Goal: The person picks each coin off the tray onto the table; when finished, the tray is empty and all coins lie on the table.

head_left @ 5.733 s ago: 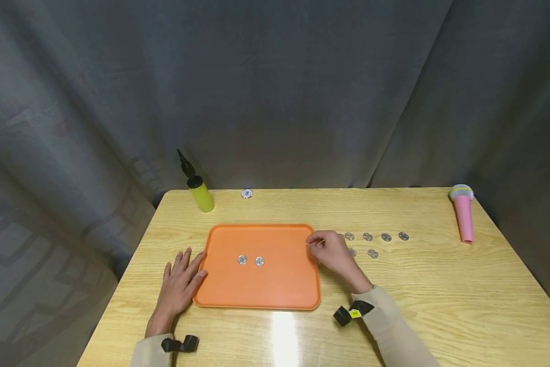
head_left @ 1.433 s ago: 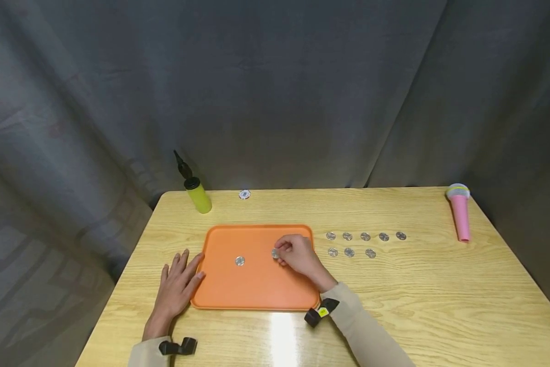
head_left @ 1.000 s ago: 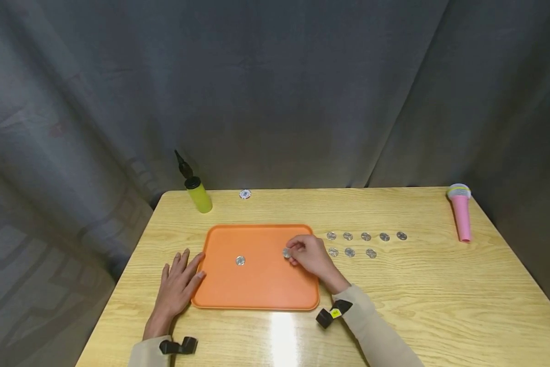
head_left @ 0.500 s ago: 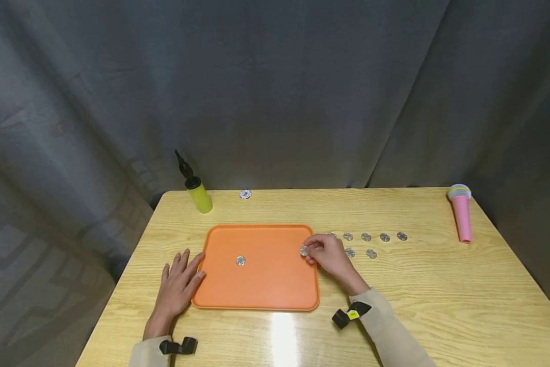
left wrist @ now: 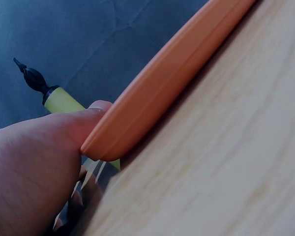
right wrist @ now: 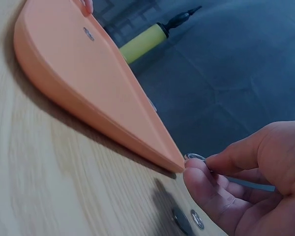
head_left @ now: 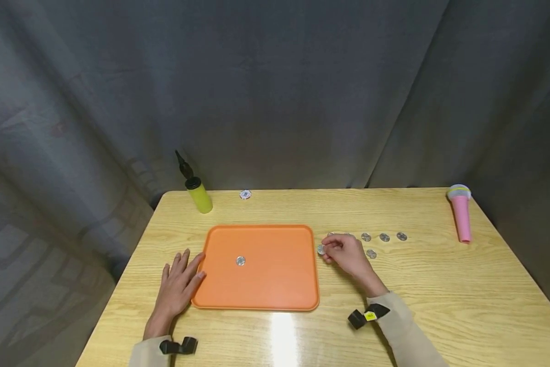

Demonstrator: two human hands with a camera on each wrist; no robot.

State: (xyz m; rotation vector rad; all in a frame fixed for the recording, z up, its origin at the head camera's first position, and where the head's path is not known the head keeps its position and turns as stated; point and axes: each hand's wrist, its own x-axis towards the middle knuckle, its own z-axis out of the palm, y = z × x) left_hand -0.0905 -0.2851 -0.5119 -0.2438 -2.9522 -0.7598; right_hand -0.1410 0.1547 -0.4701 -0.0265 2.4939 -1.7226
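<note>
My right hand (head_left: 348, 255) pinches a silver coin (head_left: 320, 250) between thumb and fingertips, just past the right rim of the orange tray (head_left: 275, 308). In the right wrist view the held coin (right wrist: 195, 156) shows edge-on at the fingertips, above the table. One other coin (head_left: 240, 261) lies on the tray, left of its middle. My left hand (head_left: 177, 285) rests with fingers spread at the tray's left rim; in the left wrist view its thumb (left wrist: 83, 123) touches the tray edge. Right of the tray, coins (head_left: 384, 237) lie in two rows, some partly hidden by my right hand.
A yellow-green hand pump (head_left: 200, 196) with a black nozzle stands at the back left. Near it lies a white patterned poker chip (head_left: 245, 194). A pink toy microphone (head_left: 462, 216) lies at the far right. A grey curtain (head_left: 275, 102) hangs behind the table (head_left: 440, 295).
Two coins lay on the tray earlier; my right hand has lifted the right one and carried it rightward over the tray's right rim. The left hand has stayed at the left rim.
</note>
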